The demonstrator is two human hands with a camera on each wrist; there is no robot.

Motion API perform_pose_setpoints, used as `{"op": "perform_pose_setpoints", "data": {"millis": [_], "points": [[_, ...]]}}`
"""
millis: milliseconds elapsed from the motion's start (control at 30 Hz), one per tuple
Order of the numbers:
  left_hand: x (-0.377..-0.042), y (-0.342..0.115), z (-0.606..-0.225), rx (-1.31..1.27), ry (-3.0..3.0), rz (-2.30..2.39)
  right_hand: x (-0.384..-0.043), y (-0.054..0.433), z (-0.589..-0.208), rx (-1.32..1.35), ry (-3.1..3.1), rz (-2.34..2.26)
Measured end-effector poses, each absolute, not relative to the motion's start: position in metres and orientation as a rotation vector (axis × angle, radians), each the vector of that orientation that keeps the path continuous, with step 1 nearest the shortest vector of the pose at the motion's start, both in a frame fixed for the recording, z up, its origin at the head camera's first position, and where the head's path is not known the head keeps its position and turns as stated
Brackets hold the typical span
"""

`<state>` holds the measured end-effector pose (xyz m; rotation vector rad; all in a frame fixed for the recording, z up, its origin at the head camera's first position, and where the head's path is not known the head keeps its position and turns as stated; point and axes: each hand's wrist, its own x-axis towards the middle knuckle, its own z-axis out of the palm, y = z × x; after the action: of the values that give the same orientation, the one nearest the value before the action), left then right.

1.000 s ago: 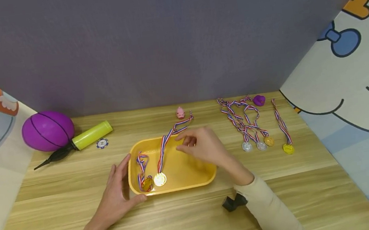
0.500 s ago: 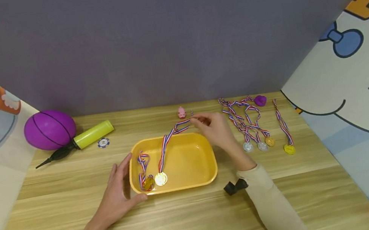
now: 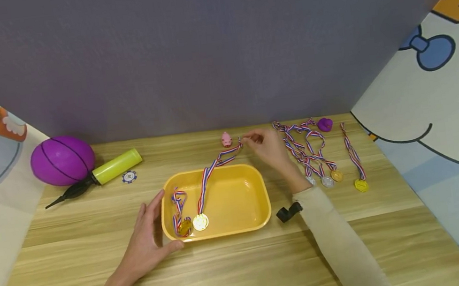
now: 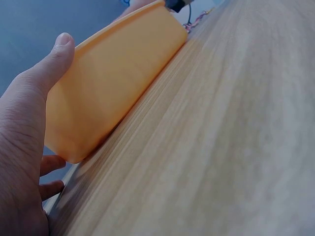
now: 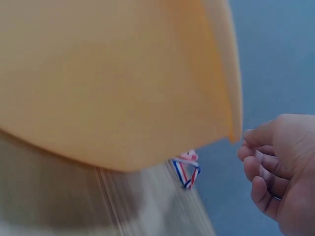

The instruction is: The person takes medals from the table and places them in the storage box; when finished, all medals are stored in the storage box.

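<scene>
A yellow plastic tub (image 3: 236, 199) stands on the wooden table. My left hand (image 3: 143, 242) holds its left end, thumb at the near corner and fingers along the far side. Inside the tub lie a darker gold medal (image 3: 185, 228) with a bunched striped ribbon and a bright gold medal (image 3: 201, 222). The bright medal's red, white and blue ribbon (image 3: 206, 183) runs over the back rim onto the table. My right hand (image 3: 270, 148) is behind the tub, fingertips right at this ribbon's end. In the right wrist view its fingers (image 5: 263, 169) are loosely curled, with nothing visible between them.
A small pink pig (image 3: 227, 139) sits behind the tub. Several ribboned medals (image 3: 327, 181) and a purple toy (image 3: 325, 125) lie at the right. At the left are a purple ball (image 3: 63, 161), a yellow-green hand pump (image 3: 117, 167) and a poker chip (image 3: 129, 176).
My right hand has moved from over the back of the tub, right and back, to the ribbon's far end. The ribbon and my left hand have stayed in place.
</scene>
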<state>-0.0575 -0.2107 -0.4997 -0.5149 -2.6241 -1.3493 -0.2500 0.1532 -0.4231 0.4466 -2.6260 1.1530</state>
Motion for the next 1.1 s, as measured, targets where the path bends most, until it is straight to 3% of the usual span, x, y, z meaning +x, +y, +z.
{"op": "perform_pose_setpoints", "data": {"millis": [533, 1100], "points": [[-0.058, -0.211, -0.501, -0.519, -2.615, -1.353, -0.294, 0.155, -0.439, 0.366, -2.881, 1.017], [-0.057, -0.21, -0.5, -0.518, -2.614, -1.354, -0.307, 0.152, -0.46, 0.241, -2.952, 0.913]]}}
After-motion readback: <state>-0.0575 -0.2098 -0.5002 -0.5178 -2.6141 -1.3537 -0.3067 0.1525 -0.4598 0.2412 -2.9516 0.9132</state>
